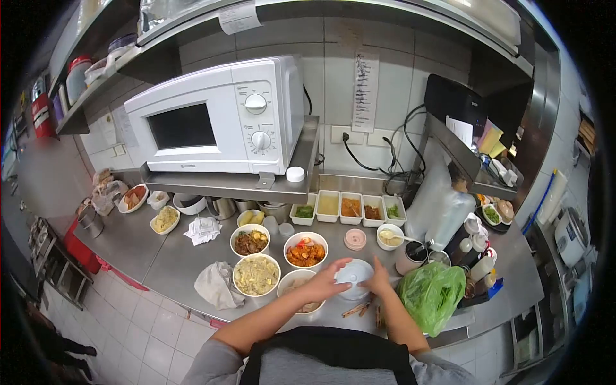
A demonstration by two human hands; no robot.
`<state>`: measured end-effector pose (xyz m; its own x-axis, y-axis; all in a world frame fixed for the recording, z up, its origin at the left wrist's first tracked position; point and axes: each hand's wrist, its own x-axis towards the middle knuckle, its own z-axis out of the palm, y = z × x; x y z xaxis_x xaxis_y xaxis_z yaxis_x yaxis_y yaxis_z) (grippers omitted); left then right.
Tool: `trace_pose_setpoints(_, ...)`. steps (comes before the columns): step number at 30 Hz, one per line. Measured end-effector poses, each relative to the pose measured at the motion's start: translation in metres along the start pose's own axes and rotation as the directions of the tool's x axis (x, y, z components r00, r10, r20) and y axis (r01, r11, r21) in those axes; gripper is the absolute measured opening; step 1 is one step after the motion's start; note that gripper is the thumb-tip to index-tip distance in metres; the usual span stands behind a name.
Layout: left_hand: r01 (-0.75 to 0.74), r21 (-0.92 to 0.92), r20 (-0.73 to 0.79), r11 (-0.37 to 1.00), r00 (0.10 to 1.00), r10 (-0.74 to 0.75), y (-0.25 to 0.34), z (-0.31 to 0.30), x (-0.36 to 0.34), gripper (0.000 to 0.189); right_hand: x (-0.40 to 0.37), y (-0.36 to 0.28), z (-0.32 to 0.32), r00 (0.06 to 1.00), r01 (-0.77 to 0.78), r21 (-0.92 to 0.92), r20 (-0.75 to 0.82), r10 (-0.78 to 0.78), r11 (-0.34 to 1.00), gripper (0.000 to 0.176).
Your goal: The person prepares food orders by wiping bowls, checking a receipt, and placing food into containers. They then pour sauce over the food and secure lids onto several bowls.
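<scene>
A white round bowl with a pale lid-like top (353,277) is between my hands, low over the front of the steel counter. My left hand (326,281) curls its fingers over the left rim, and my right hand (378,280) grips the right side. Beneath my left forearm, a bowl of pale food (296,282) is partly hidden. Close by on the left stand a bowl of red-orange food (306,250), a bowl of pale rice-like food (256,276) and a bowl of brown food (250,242). Wooden sticks (355,310) lie just below the held bowl.
A white microwave (221,115) sits on a shelf above the counter. Rectangular tubs (351,206) of toppings line the wall. To the right are a green plastic bag (431,296), bottles (478,256) and a bowl with a spoon (389,239). A cloth (217,285) lies left.
</scene>
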<state>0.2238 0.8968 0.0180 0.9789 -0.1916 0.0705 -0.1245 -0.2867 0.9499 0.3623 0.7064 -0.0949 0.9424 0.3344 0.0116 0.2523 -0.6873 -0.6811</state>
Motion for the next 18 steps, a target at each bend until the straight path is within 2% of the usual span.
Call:
trace_pose_setpoints(1, -0.046, 0.12, -0.003, 0.992, 0.999, 0.047, 0.001, 0.004, 0.01, 0.072, 0.007, 0.011, 0.003, 1.0, -0.008, 0.085, 0.005, 0.007, 0.996, 0.109)
trace_pose_setpoints(4, -0.142, 0.457, -0.021, 0.878, 0.985, 0.17, 0.002, 0.008, 0.034, 0.082, -0.008, -0.014, -0.017, 0.991, 0.047, -0.087, -0.122, -0.058, 0.995, 0.089)
trace_pose_setpoints(6, -0.151, 0.639, -0.056, 0.754, 0.969, 0.241, 0.0, 0.011, 0.044, 0.087, -0.012, -0.017, -0.028, 0.955, 0.268, 0.001, -0.135, -0.265, 0.963, 0.075)
trace_pose_setpoints(7, -0.141, 0.643, -0.049, 0.753, 0.973, 0.224, -0.002, 0.009, 0.046, 0.085, -0.014, -0.02, -0.034, 0.919, 0.374, 0.045, -0.149, -0.364, 0.926, 0.068)
trace_pose_setpoints(9, -0.125, 0.652, -0.033, 0.748, 0.981, 0.193, 0.0, 0.004, 0.051, 0.081, -0.043, -0.067, -0.078, 0.893, 0.443, 0.14, 0.021, -0.45, 0.885, 0.057)
trace_pose_setpoints(10, -0.096, 0.539, 0.019, 0.837, 0.995, 0.102, 0.011, 0.001, 0.049, 0.078, -0.057, -0.092, -0.1, 0.865, 0.467, 0.191, 0.101, -0.491, 0.863, 0.051)
trace_pose_setpoints(12, 0.008, 0.291, 0.169, 0.957, 0.984, -0.06, 0.04, -0.003, 0.036, 0.072, -0.074, -0.121, -0.123, 0.854, 0.52, 0.177, -0.121, -0.506, 0.836, 0.044)
trace_pose_setpoints(13, -0.069, 0.028, 0.148, 0.997, 0.987, 0.064, 0.021, 0.006, 0.034, 0.057, -0.077, -0.128, -0.128, 0.835, 0.54, 0.168, -0.231, -0.5, 0.825, 0.04)
trace_pose_setpoints(15, -0.12, -0.167, 0.024, 0.979, 0.992, 0.125, 0.019, 0.019, 0.02, 0.05, -0.078, -0.131, -0.128, 0.789, 0.555, 0.029, -0.335, -0.515, 0.831, 0.038)
trace_pose_setpoints(16, -0.151, -0.26, -0.043, 0.954, 0.989, 0.145, 0.019, 0.023, 0.014, 0.047, -0.078, -0.132, -0.127, 0.76, 0.553, -0.041, -0.383, -0.525, 0.832, 0.036)
trace_pose_setpoints(17, -0.16, -0.27, -0.072, 0.95, 0.987, 0.146, 0.018, 0.024, 0.011, 0.045, -0.078, -0.131, -0.12, 0.78, 0.54, 0.043, -0.401, -0.481, 0.841, 0.034)
trace_pose_setpoints(18, -0.171, -0.28, -0.103, 0.945, 0.984, 0.147, 0.016, 0.025, 0.008, 0.044, -0.076, -0.128, -0.113, 0.75, 0.569, 0.0, -0.41, -0.519, 0.822, 0.034)
